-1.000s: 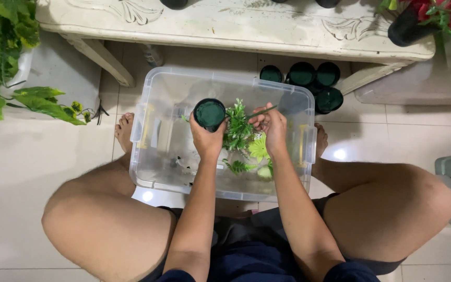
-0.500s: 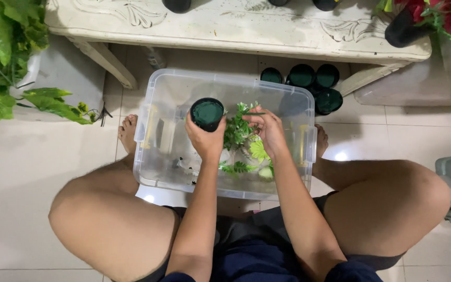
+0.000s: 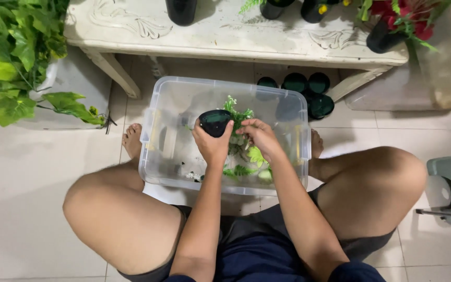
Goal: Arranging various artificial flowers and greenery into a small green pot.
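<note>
pale tiled floor under a carved white bench, a person seated cross-legged at a clear plastic bin

from the left: a leafy green plant [image 3: 11, 62] hangs beside the bench [image 3: 225, 36]; the clear plastic bin [image 3: 168, 141] sits between the knees, with loose green sprigs on its floor. the left hand [image 3: 211, 142] is closed around a small dark green pot [image 3: 215, 122], held tilted over the bin's middle. the right hand [image 3: 259, 137] pinches the artificial fern sprig [image 3: 237, 116] just beside the pot's mouth, fingers shut on its stems. to do this well, i judge the pot should be held level and steady while the stems are gathered tight and fed straight down the centre. spare dark pots [image 3: 304, 89] wait under the bench; a red flower arrangement [image 3: 392, 15] stands far right.
</note>
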